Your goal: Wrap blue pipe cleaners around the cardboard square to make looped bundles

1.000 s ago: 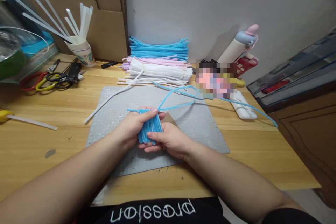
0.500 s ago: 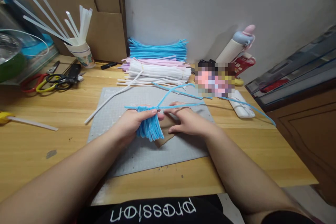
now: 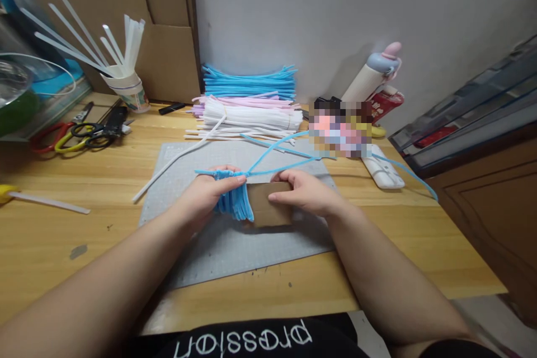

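Observation:
My left hand (image 3: 210, 196) is closed on a bunch of looped blue pipe cleaners (image 3: 235, 204), thumb on top near the upper edge. The loops hang down side by side, and a long blue strand runs from the top toward the right. My right hand (image 3: 308, 193) pinches the right side of a small brown cardboard piece (image 3: 268, 207), thumb in front and fingers behind. The cardboard's left end meets the blue loops; whether it passes inside them is hidden. Both hands are over a grey cutting mat (image 3: 201, 257).
Bundles of blue (image 3: 249, 83) and white pipe cleaners (image 3: 251, 116) lie at the back. Left are a paper cup of white sticks (image 3: 126, 89), scissors (image 3: 90, 134) and a yellow-handled tool (image 3: 8, 193). A bottle (image 3: 367, 78) and a white packet (image 3: 384, 168) stand right, beside a blurred patch.
My right hand has closed on the cardboard and brought it up level against the blue loops. Before, the cardboard lay slanted beneath my open right hand. My left hand keeps its hold.

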Demonstrator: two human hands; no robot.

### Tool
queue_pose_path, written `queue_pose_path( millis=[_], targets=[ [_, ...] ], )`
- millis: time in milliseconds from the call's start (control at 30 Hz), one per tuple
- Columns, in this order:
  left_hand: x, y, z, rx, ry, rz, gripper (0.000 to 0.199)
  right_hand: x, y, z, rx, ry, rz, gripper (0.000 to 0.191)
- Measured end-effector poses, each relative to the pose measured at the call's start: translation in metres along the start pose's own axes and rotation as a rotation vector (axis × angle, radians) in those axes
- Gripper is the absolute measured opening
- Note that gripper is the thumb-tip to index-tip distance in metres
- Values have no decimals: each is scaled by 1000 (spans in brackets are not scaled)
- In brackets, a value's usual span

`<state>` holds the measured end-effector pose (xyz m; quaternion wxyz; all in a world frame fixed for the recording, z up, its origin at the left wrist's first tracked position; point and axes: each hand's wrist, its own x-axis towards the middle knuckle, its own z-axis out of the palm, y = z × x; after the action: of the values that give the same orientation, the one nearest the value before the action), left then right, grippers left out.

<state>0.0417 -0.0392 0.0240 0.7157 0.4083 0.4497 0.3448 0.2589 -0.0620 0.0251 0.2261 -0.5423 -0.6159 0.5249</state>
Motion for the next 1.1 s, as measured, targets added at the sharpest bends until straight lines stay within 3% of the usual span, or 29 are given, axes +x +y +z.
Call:
queue_pose_path(
  millis=[100,267,433,600,800,1100],
  targets=[
    [1,3,-4,-48,5,-9,27,-6,-2,-15,244,-19,1,14],
    [2,6,-7,-77,50,-58,27,-14,-2,-29,615,69,-72,30],
    [1,4,-4,-56,-31,-47,28,-9,-7,-1,494,-49,6,32],
    [2,2,-5,-70,-56,-25,27,1,-8,24,517,164,-46,30],
    [3,5,-4,-133,-50,-6,29,5,-6,28,580,299,-35,35],
    [3,6,-6,-182,9,21,23,3,-7,27,689,291,-77,27]
  ],
)
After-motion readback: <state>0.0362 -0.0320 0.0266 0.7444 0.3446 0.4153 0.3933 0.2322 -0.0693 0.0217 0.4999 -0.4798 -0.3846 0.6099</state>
